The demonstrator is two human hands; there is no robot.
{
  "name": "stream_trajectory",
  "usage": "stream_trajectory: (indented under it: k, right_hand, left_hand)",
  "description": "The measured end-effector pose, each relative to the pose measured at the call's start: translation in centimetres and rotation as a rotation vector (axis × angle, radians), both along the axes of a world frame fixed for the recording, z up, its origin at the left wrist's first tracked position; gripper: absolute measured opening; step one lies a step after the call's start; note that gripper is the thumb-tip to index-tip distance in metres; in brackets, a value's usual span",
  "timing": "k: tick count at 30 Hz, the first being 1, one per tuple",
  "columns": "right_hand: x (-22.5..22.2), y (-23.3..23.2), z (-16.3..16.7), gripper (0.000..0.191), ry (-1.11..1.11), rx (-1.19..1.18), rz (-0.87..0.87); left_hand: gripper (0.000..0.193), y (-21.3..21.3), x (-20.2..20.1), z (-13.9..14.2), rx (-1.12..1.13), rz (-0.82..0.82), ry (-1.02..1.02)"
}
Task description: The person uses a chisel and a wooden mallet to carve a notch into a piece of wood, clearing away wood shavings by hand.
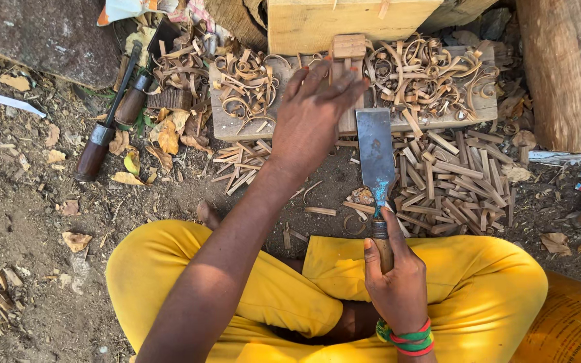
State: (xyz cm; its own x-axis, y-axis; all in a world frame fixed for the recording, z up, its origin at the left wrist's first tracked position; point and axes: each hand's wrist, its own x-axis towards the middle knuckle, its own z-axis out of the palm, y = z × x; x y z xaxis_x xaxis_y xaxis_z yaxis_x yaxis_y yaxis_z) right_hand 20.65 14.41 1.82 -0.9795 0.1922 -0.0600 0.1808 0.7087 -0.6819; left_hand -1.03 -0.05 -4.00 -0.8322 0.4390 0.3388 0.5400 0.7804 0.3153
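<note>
My left hand (312, 114) reaches forward and presses down on a small wooden piece (348, 48) that stands on a worn wooden board (233, 124). My right hand (395, 279) grips the wooden handle of a wide flat chisel (375, 151). Its steel blade points away from me, and its edge rests against the board just right of my left hand. I sit cross-legged in yellow trousers (270, 289) on bare earth.
Curled shavings (425, 74) cover the board. Several cut wooden strips (455, 185) lie in a pile at the right. Two more chisels with dark handles (102, 138) lie at the left. A pale wooden block (344, 20) and a log (569, 67) stand behind.
</note>
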Motion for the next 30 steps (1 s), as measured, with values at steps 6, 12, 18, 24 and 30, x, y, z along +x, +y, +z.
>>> stream_trajectory:
  k: [6, 12, 18, 24, 30]
  right_hand:
    - [0.0, -0.2, 0.8, 0.052, 0.052, 0.037, 0.032]
    - [-0.3, -1.0, 1.6, 0.052, -0.021, 0.037, -0.001]
    - [-0.6, -1.6, 1.8, 0.050, 0.002, 0.064, 0.006]
    - [-0.7, -2.1, 1.9, 0.047, 0.055, 0.046, 0.030]
    - [-1.0, -2.4, 2.3, 0.049, -0.015, 0.042, 0.005]
  left_hand:
    - [0.076, -0.5, 0.0, 0.8, -0.002, 0.013, -0.106]
    - [0.082, -0.8, 0.0, 1.8, 0.056, 0.029, -0.174]
    - [0.074, 0.0, 0.2, 1.4, 0.022, 0.071, -0.138]
    - [0.081, 0.3, 0.4, 1.2, 0.017, 0.080, -0.172]
    - [0.080, 0.2, 0.5, 1.6, 0.061, 0.067, -0.179]
